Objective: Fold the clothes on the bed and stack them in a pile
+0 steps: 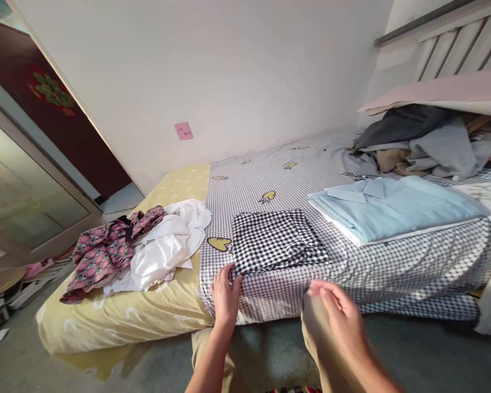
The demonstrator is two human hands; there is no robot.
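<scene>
Cloth point(265, 240) with black and white checks lies flat and folded on the bed point(163, 319), just past the left hand point(225, 295). That hand has its fingers bent and a bit spread, with the thumb apart. Its fingertips are at the near left corner of the cloth, but I cannot tell if they touch it. The right hand point(337, 314) is near the knee point(313, 325), its fingers loosely bent and close together. To the left of the left hand are 2 heaps, white clothes point(159, 262) and pink clothes point(104, 254), which touch. Past the right hand, to its right, is a folded blue shirt point(396, 213). Farther past are gray clothes point(450, 144).
</scene>
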